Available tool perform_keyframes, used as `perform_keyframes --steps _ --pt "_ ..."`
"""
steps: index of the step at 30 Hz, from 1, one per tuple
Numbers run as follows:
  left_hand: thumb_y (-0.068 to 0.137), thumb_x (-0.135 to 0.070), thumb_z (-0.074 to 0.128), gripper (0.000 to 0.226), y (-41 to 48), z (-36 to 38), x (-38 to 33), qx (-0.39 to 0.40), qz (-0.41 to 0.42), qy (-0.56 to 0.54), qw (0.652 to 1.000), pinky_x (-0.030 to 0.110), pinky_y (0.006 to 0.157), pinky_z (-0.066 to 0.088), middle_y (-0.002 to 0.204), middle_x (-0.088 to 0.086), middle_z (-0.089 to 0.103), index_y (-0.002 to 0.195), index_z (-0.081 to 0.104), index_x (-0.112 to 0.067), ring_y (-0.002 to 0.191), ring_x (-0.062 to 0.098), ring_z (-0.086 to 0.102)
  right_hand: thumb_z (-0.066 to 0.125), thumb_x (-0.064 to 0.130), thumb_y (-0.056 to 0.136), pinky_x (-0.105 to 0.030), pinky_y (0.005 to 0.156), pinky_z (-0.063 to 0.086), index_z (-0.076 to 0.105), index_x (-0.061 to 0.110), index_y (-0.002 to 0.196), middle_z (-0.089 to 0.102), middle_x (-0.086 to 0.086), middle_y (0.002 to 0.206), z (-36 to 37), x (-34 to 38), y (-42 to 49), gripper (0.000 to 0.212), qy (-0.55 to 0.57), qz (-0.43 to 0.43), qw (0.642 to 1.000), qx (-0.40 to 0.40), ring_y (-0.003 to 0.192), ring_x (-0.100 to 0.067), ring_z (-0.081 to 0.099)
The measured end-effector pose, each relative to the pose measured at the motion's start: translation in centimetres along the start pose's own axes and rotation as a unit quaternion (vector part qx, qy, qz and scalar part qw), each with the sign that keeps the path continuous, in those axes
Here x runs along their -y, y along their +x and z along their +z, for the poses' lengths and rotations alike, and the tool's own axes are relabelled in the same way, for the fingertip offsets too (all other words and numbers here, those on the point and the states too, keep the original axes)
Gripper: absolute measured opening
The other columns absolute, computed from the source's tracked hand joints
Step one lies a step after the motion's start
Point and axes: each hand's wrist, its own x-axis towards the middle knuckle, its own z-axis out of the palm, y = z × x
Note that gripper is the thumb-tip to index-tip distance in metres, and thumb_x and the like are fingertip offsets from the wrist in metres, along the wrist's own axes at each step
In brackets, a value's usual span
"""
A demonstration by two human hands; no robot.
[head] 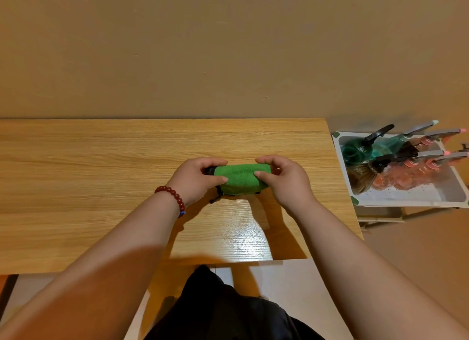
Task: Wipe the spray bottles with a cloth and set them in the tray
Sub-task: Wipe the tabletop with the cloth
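A white tray (416, 196) is standing just beside the table's right edge, holding a cluster of tilted spray bottles: a green bottle (355, 149), a brown bottle (360, 178) and several pink bottles (416, 176), their trigger heads pointing up and right. Over the middle of the wooden table (101, 162), a green cloth (241, 177) is lying sideways, wrapping a dark bottle (210, 171) whose black end alone is showing. The left hand (195, 180), wearing a red bead bracelet (175, 199), is curling fingers and thumb round that end. The right hand (284, 180) is gripping the cloth's other end, thumb in front, fingers over the top.
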Motion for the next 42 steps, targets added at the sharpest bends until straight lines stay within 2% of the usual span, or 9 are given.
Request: perform_keyframes --steps 4,7,9,13,21,28,31,35,42 --pt "0.090 -0.024 0.066 0.013 0.2 0.2 0.2 -0.040 0.015 0.071 0.997 0.014 0.060 0.041 0.097 -0.010 0.058 0.102 0.070 -0.022 0.073 0.005 0.051 0.074 0.017 0.083 -0.015 0.070 0.038 0.072 0.016 0.092 0.060 -0.005 0.095 -0.4 -0.3 0.6 0.010 -0.065 -0.035 0.997 -0.012 0.086 -0.014 0.053" --pt "0.089 -0.028 0.067 0.015 0.6 0.2 0.6 -0.057 0.028 0.088 0.994 0.021 0.089 0.039 0.116 -0.006 0.051 0.100 0.071 -0.018 0.102 0.007 0.047 0.075 0.018 0.081 -0.002 0.069 0.030 0.073 0.010 0.091 0.050 -0.001 0.095 -0.6 -0.5 1.0 0.013 -0.089 -0.053 0.994 -0.032 0.090 -0.009 0.046" --pt "0.089 -0.027 0.067 0.017 0.8 0.2 0.6 -0.061 0.030 0.072 0.995 0.020 0.092 0.037 0.114 -0.009 0.051 0.101 0.070 -0.016 0.102 0.005 0.047 0.074 0.020 0.082 -0.012 0.074 0.034 0.072 0.010 0.089 0.057 0.001 0.097 -0.5 -0.7 1.5 0.012 -0.084 -0.052 0.995 -0.029 0.093 -0.010 0.051" --pt "0.090 -0.031 0.065 0.018 1.7 0.2 -0.2 -0.065 0.025 0.064 0.995 0.015 0.050 0.034 0.078 -0.013 0.056 0.099 0.069 -0.017 0.059 0.000 0.044 0.073 0.022 0.084 -0.035 0.071 0.052 0.069 0.019 0.081 0.067 0.001 0.078 -0.5 -0.5 2.2 0.006 -0.034 -0.028 0.998 -0.036 0.077 -0.021 0.066" --pt "0.095 -0.034 0.056 0.013 3.5 0.0 -1.6 -0.058 0.037 0.011 0.998 0.018 0.055 0.036 0.086 -0.011 0.062 0.096 0.066 -0.026 0.065 0.001 0.048 0.067 0.009 0.089 -0.030 0.056 0.055 0.059 0.012 0.077 0.061 -0.014 0.084 -0.9 0.7 3.9 0.014 0.118 0.020 0.993 -0.016 0.060 -0.014 0.066" --pt "0.095 -0.030 0.059 0.009 4.3 -0.1 -1.5 -0.076 0.047 -0.007 0.996 0.015 0.055 0.036 0.083 -0.017 0.058 0.099 0.066 -0.029 0.067 -0.001 0.049 0.072 0.023 0.084 -0.055 0.083 0.053 0.071 0.027 0.078 0.072 -0.007 0.086 -0.8 -0.1 4.6 0.007 0.077 -0.010 0.996 -0.036 0.088 -0.029 0.068" --pt "0.096 -0.026 0.057 0.011 3.8 0.1 -0.9 -0.054 0.057 0.001 0.997 0.014 0.063 0.039 0.090 -0.019 0.059 0.102 0.066 -0.030 0.072 -0.002 0.049 0.071 0.023 0.086 -0.049 0.088 0.053 0.073 0.022 0.080 0.073 0.000 0.090 -0.9 -0.3 4.2 0.007 0.103 -0.002 0.994 -0.037 0.092 -0.023 0.068" --pt "0.094 -0.019 0.059 0.016 2.6 1.2 2.1 -0.021 0.067 0.046 0.996 0.020 0.097 0.037 0.116 -0.011 0.056 0.107 0.067 -0.027 0.107 0.004 0.049 0.070 0.026 0.087 -0.045 0.078 0.055 0.075 0.017 0.075 0.073 -0.007 0.080 -0.1 -2.6 2.6 0.015 0.061 0.053 0.996 -0.023 0.078 -0.027 0.068" --pt "0.096 -0.028 0.055 0.022 0.2 3.7 6.3 0.018 0.038 0.084 0.996 0.019 0.100 0.031 0.125 -0.010 0.056 0.108 0.072 -0.022 0.115 0.004 0.047 0.068 0.021 0.088 -0.006 0.056 0.039 0.069 0.017 0.067 0.068 0.007 0.078 1.0 -6.5 -0.7 0.022 -0.023 0.100 0.995 0.013 0.069 -0.003 0.058"
